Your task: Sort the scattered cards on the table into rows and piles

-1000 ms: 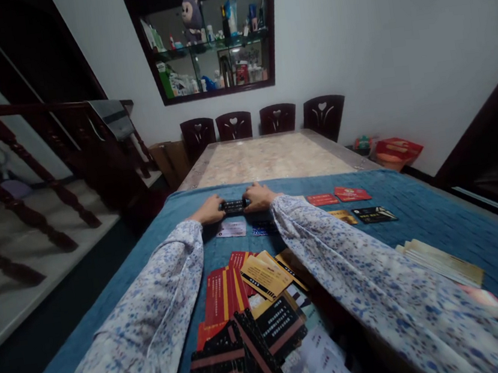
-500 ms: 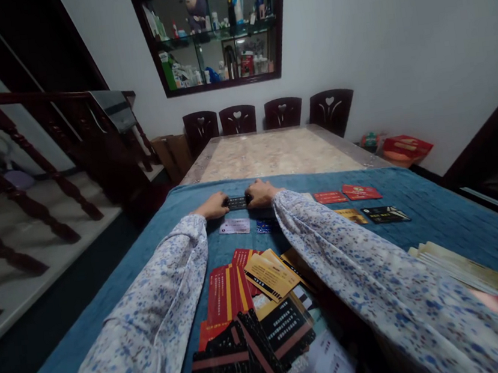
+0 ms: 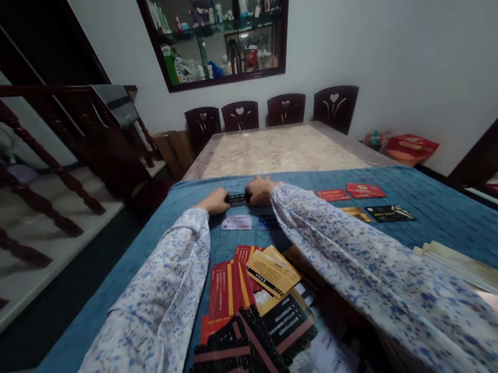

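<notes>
Near the far edge of the blue cloth [image 3: 150, 271], my left hand [image 3: 215, 201] and my right hand [image 3: 261, 191] grip the two ends of a black card [image 3: 238, 199]; whether it is one card or a small stack I cannot tell. Just below it lie a pale lilac card [image 3: 236, 222] and a dark blue card [image 3: 268, 223], the latter partly behind my right sleeve. Between my forearms spreads a loose heap of cards: red ones [image 3: 225, 289], yellow ones [image 3: 274, 273], black ones with a brownish stripe [image 3: 222, 354] and whitish ones [image 3: 327, 358].
Right of my right arm lie two red cards [image 3: 365, 190], a gold card [image 3: 356, 215] and a black card [image 3: 389, 213]. A stack of cream cards [image 3: 468, 268] sits nearer. Beyond the cloth are the marble-patterned tabletop [image 3: 267, 151] and several dark chairs [image 3: 287, 109]. A wooden railing [image 3: 45, 154] stands left.
The view has shifted slightly, so the room appears a little moved. Both hands keep their hold on the black card at nearly the same place; the card heap looks unchanged.
</notes>
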